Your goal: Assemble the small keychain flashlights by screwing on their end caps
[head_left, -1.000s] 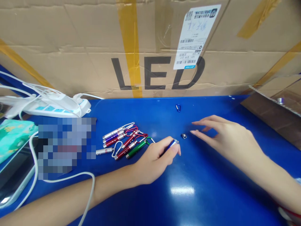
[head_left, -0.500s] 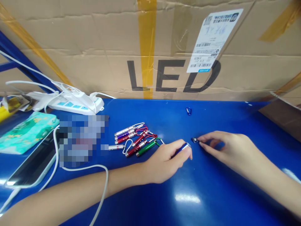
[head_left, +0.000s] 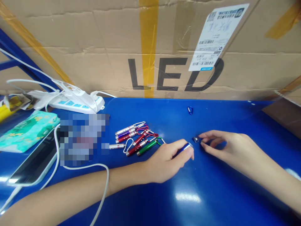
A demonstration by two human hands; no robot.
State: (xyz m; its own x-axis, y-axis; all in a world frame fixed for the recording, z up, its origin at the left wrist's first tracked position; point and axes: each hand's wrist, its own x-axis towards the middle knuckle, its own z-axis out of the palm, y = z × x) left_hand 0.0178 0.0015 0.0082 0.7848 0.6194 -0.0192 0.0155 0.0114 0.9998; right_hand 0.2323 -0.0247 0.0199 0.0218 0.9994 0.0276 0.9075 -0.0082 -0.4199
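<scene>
The left hand (head_left: 163, 164) grasped a blue tube (head_left: 185, 147) near pens (head_left: 137, 148), a cable (head_left: 107, 179) over its forearm (head_left: 127, 176); whether the right hand (head_left: 235, 152) gripped anything was unclear.

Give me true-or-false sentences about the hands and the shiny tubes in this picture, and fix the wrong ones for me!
1. The left hand holds a blue tube. True.
2. A small metal piece sits between the left hand and the right hand. True.
3. The green tube is nearer the right hand. False: the green tube is nearer the left hand.
4. A blue clip lies away from both hands. True.
5. The cardboard box says CAT. False: it says LED.
</scene>
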